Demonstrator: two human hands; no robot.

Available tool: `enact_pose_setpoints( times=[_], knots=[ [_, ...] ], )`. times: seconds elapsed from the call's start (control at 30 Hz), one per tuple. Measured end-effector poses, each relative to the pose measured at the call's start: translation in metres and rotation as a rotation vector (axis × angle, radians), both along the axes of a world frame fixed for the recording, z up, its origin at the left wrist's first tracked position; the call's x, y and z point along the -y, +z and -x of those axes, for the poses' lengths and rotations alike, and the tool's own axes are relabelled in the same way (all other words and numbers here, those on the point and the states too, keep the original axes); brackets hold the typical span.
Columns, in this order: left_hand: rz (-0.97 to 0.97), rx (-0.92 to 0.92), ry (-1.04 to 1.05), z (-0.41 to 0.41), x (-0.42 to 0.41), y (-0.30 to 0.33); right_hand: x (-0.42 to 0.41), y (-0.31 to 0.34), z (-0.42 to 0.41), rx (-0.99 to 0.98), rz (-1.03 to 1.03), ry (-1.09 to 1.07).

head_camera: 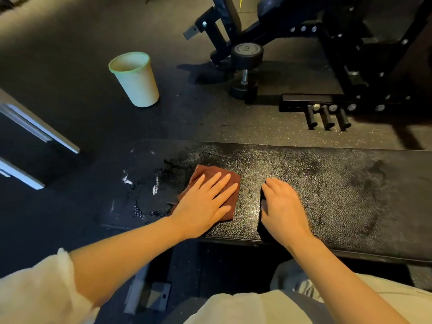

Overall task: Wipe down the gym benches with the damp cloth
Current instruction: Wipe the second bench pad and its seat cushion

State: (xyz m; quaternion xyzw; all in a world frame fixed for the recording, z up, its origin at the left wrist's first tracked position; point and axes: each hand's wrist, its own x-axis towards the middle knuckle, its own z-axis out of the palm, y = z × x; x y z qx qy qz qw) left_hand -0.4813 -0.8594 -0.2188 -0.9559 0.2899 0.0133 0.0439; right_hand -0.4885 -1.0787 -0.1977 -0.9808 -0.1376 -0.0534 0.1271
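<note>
Pale trousers [268, 307] and a light sleeve [39, 288] fill the bottom of the view, and 2 bare forearms reach out from them onto the black padded bench [327, 183]. Both hands lie flat. The left hand [205, 202] has its fingers straight and spread, pressing down on a folded brown cloth [210, 174] that sits on the bench top near its left end. The right hand [284, 204] rests just beside it on the bare pad, fingers loosely extended, gripping nothing (probably steadying the body).

Judging progress from the surface: left of the cloth, the end of the bench glistens with beads and streaks of water [149, 195], so that part looks freshly wetted. To the right, the pad shows only a dull, patchy sheen with a few darker smears, which could be drying film or untouched dust; I cannot tell which. My guess is that this bench is partly done, with the long right stretch and the edges left to cover.

On the floor beyond stand a pale cup [135, 80], a dumbbell [245, 69] set on end, and a second black bench frame [327, 43], which appears not yet wiped.
</note>
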Motion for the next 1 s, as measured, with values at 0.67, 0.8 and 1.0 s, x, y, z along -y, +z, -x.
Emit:
enact_pose_setpoints(
  times=[0.67,0.8,1.0],
  knots=[
    [0.545,0.11,0.475,0.013,-0.098,0.009,-0.142,0.002,-0.044,-0.338,0.159,0.166],
    [0.384,-0.176,0.391,-0.004,-0.138,0.023,-0.132,-0.014,-0.055,-0.168,0.179,0.415],
    [0.138,-0.384,0.358,-0.033,-0.166,0.037,-0.108,-0.003,-0.094,-0.268,0.23,0.097]
  ],
)
